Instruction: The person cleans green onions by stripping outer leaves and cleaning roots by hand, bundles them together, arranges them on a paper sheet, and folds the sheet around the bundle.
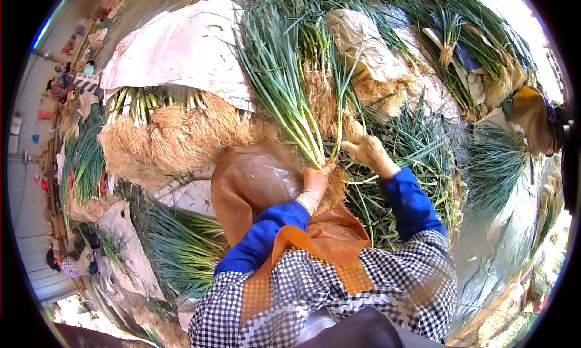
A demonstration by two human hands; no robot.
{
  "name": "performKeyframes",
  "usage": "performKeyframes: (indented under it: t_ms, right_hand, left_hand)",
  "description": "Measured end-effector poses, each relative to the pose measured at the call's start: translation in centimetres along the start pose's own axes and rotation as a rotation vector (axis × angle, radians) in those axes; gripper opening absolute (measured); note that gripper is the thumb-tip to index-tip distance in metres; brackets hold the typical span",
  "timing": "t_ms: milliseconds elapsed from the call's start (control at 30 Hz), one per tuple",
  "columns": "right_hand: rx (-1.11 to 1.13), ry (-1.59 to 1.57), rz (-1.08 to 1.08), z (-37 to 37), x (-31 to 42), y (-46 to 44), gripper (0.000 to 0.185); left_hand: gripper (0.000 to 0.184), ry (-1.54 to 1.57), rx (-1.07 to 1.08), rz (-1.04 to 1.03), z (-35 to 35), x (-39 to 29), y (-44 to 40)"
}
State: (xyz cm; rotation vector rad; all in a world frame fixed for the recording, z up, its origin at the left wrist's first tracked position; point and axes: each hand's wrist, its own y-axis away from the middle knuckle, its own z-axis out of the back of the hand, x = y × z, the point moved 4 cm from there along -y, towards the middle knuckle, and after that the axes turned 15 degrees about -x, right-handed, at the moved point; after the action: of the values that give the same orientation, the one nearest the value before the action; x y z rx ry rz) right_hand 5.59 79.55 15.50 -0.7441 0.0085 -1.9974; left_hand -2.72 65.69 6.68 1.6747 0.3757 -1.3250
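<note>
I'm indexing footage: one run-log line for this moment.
left hand: gripping onion bunch near roots; right hand: at bunch's edge, grip unclear; cloth: over bundles

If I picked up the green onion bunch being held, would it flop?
The bunch has long, thin leaves that would probably droop. Its straight, pale stalks look likely to stay stiffer. The wispy roots may dangle and snag.

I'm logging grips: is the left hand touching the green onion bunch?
Touching. The head view shows the left hand wrapped around the green onion bunch at its lower end, with no gap between.
</note>
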Motion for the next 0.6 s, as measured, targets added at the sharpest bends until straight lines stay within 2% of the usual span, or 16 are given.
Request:
performKeyframes:
  t_ms: [33,67,100,133,200,233,267,333,367,400,467,500,533,567,600]
  right_hand:
    - [-0.1,-0.234,-0.262,-1.1,-1.6,-0.7,0.02]
    - [-0.09,-0.206,-0.372,-3.0,-2.5,-1.3,0.024]
    - [-0.071,-0.283,-0.366,-7.1,-5.2,-0.8,0.04]
    - [-0.007,-0.361,-0.561,-0.9,1.8,-3.1,0.029]
    - [-0.146,-0.944,-0.799,-7.5,-1.9,-1.2,0.024]
    - [-0.188,-1.102,-0.881,-7.3,-1.2,-1.0,0.025]
    - [-0.341,-1.03,-0.819,-7.4,-0.8,-1.0,0.025]
    - [-0.357,-0.984,-0.886,-8.6,-1.8,-0.1,0.028]
    - [-0.49,-0.795,-0.708,-9.8,-2.7,0.1,0.025]
    - [-0.553,-0.716,-0.765,-9.4,-1.6,0.1,0.023]
    - [-0.356,0.207,-0.305,-6.3,0.8,-1.2,0.018]
    - [-0.181,0.322,-0.165,-5.7,1.9,-1.5,0.017]
    - [-0.004,0.434,-0.024,-5.1,3.1,-1.6,0.017]
    - [0.068,0.394,0.095,-3.6,4.8,-1.0,0.013]
    - [0.061,0.01,0.143,-4.9,3.7,1.1,0.016]
  left_hand:
    - [0.018,-0.012,-0.02,-0.014,0.0,-0.5,0.1]
    - [0.017,-0.026,-0.048,-0.027,0.2,-0.8,0.1]
    - [0.02,-0.079,-0.047,-0.028,0.5,0.3,-0.5]
    - [0.02,-0.086,-0.052,-0.036,0.5,0.6,-0.7]
    - [0.018,0.205,-0.081,-0.072,0.1,0.6,-0.9]
    - [0.02,0.27,-0.07,0.09,0.1,0.0,-0.3]
    - [0.02,0.267,-0.068,0.094,0.3,-0.3,-0.3]
    - [0.019,0.201,-0.031,0.112,0.4,0.6,-0.6]
    - [0.024,0.184,-0.014,0.102,0.4,0.9,-0.7]
    - [0.024,0.182,-0.013,0.101,0.4,1.0,-0.8]
    - [0.026,0.261,-0.032,0.011,0.3,1.0,-0.9]
    - [0.026,0.259,-0.029,0.01,0.2,2.2,-1.7]
    - [0.023,0.385,0.027,0.124,0.0,4.4,-2.9]
    - [0.021,0.45,0.057,0.182,0.0,5.1,-3.1]
    - [0.019,0.513,0.083,0.241,0.0,5.8,-3.3]
